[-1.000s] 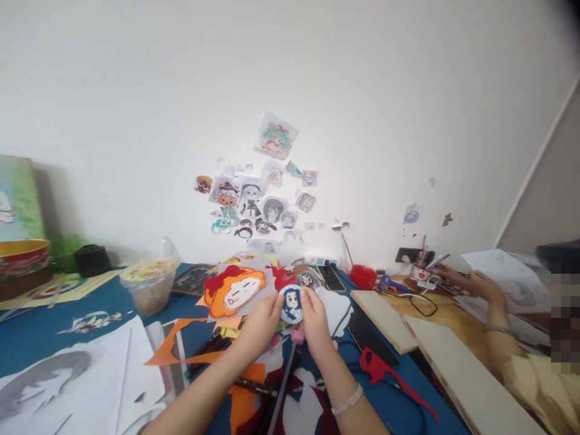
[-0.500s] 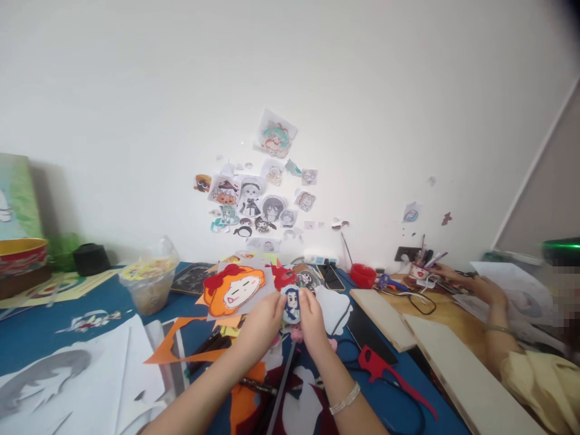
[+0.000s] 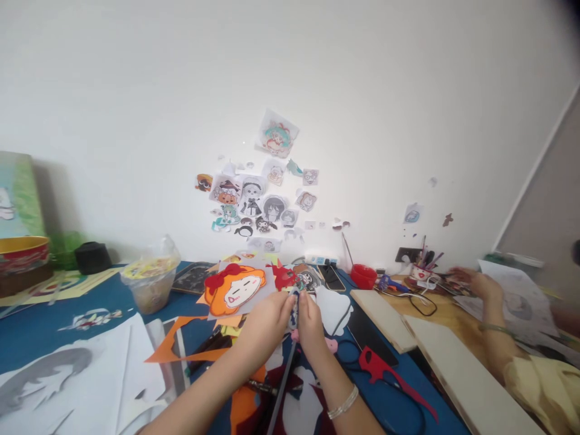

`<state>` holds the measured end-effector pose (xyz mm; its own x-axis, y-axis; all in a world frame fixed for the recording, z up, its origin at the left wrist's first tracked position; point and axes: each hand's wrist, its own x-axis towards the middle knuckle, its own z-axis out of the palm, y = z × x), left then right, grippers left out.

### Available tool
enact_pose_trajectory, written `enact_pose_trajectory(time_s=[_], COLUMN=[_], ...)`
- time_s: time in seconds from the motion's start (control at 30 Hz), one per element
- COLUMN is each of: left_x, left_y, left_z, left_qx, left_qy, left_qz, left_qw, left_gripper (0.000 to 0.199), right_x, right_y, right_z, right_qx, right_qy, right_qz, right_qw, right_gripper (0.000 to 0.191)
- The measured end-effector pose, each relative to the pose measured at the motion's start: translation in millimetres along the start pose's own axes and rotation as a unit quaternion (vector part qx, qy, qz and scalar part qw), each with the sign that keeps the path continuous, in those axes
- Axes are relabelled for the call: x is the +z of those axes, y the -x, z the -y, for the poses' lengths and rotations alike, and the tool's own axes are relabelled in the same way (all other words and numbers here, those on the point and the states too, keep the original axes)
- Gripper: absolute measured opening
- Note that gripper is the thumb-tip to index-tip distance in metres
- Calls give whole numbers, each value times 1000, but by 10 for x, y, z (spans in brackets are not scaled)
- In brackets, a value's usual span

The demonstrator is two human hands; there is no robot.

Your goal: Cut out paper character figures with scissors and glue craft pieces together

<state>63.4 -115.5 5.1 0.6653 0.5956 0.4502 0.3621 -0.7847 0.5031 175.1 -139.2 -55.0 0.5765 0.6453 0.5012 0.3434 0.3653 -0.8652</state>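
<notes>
A small felt figure with dark blue hair (image 3: 294, 308) is pinched between my two hands at the middle of the table. My left hand (image 3: 273, 311) closes on its left edge, with the thumb on top. On the opposite edge, my right hand (image 3: 310, 320) grips it too. The figure is turned nearly edge-on, so its face is mostly hidden by my fingers. Just behind lies a felt face with orange hair and a red bow (image 3: 235, 289). Pink bits (image 3: 331, 345) sit near my right wrist.
Red-handled scissors (image 3: 385, 377) and pale boards (image 3: 466, 368) lie to the right. A plastic cup (image 3: 149, 284), orange felt scraps (image 3: 174, 341) and printed paper (image 3: 77, 386) are on the left. At the far right, a co-worker's hand (image 3: 475, 284) reaches near a pen cup (image 3: 420, 272).
The felt figure has turned from facing me to nearly edge-on as my hands drew closer together. The co-worker's arm has shifted slightly left, and the paper beside it has moved.
</notes>
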Motion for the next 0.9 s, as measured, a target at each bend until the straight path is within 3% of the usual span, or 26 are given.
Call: enact_pose_trajectory(time_s=[0.13, 0.23, 0.3, 0.47, 0.57, 0.7, 0.8, 0.9], left_x=[-131, -241, -288, -255, -198, -159, -140, -103], left_y=[-31, -59, -73, -58, -19, 42, 78, 103], left_z=[10, 46, 73, 46, -42, -145, -171, -166], left_qx=[-30, -61, -61, -34, -42, -16, 11, 8], left_qy=[44, 63, 73, 5, -58, -41, -42, -52], left_qz=[-38, -48, -40, -17, -19, 16, 31, 38], left_qw=[998, 995, 995, 999, 997, 999, 999, 998], left_gripper=[38, 40, 41, 36, 27, 23, 27, 29], right_x=[37, 67, 86, 98, 69, 31, 18, 8], right_y=[102, 167, 181, 129, 113, 123, 108, 79], right_z=[70, 142, 184, 250, 281, 283, 238, 189], right_qx=[-32, 18, 56, 139, 158, 130, 84, 75], right_qy=[-21, -86, -139, -280, -311, -213, -119, -97], right_qz=[73, 143, 155, 111, 101, 58, 20, 16], right_qw=[997, 986, 976, 943, 932, 967, 989, 992], right_gripper=[41, 46, 50, 57, 55, 56, 38, 24])
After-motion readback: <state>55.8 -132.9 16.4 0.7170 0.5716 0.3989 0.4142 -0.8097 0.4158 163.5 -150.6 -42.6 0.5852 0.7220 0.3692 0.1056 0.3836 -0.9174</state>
